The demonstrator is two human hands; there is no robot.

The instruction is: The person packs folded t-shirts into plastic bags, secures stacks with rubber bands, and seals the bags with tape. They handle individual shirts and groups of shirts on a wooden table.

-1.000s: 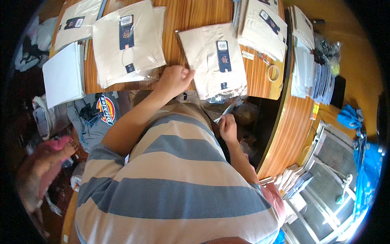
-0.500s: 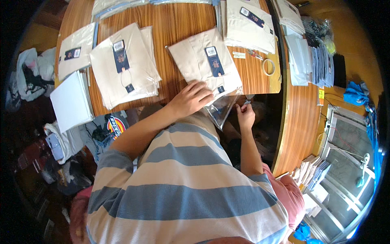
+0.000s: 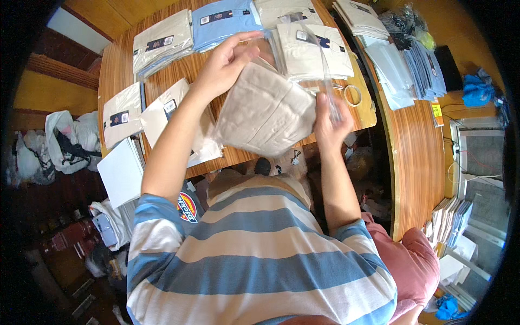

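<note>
A folded beige garment (image 3: 265, 108) in a clear plastic bag is held up above the table's near edge, its plain side showing and no tag in sight. My left hand (image 3: 230, 62) is closed on the bag's upper left corner, fingers bent over the edge. My right hand (image 3: 331, 122) grips the bag's right side, thumb toward me. From there, a loose strip of clear plastic (image 3: 324, 57) stretches up past the far stack. The bag is slightly blurred.
Bagged beige garments (image 3: 314, 51) and a blue one (image 3: 225, 24) lie along the table (image 3: 203, 60). A tape roll (image 3: 353, 96) sits at the right edge. White sheets (image 3: 122, 170) jut out at the left. Another person's pink sleeve (image 3: 411, 265) is close on my right.
The bagged garment has left the table and been turned over, so its tag no longer shows. Both hands have risen with it, and the view has shifted.
</note>
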